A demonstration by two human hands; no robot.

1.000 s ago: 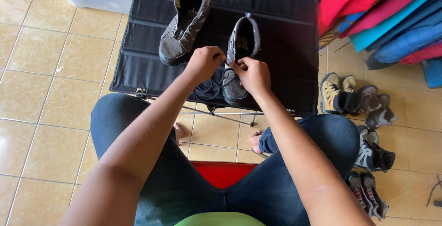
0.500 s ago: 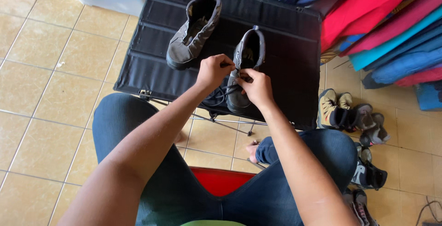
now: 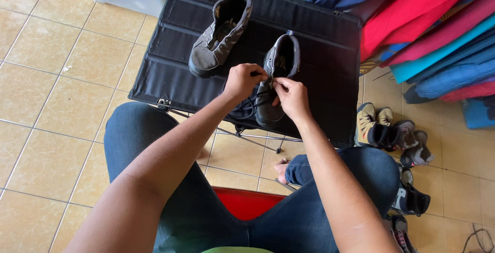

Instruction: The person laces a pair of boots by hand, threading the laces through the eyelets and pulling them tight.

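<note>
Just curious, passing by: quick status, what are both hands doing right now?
Left hand and right hand both pinching the laces of the near grey boot. Boot upright on black folding table. Second grey boot lies apart, untouched. Nothing blocking.

Views: one only, the head camera; no second view shared the scene.
Position: worn on the seated person's head, above the lap.
Direction: it faced steeply down and forward, over the forearms and jeans-clad thighs to the tiled floor (image 3: pixel 56 103).
Nearness: close; the forearms filled the lower frame, and the left hand (image 3: pixel 243 80) and right hand (image 3: pixel 291 95) sat near the centre.
Centre: the black folding table (image 3: pixel 319 62).
Top right edge: stacked coloured fabric (image 3: pixel 428 31).
Right edge: small shoes on the floor (image 3: pixel 386 132).
Bottom edge: red seat (image 3: pixel 245 202) between the thighs.
</note>
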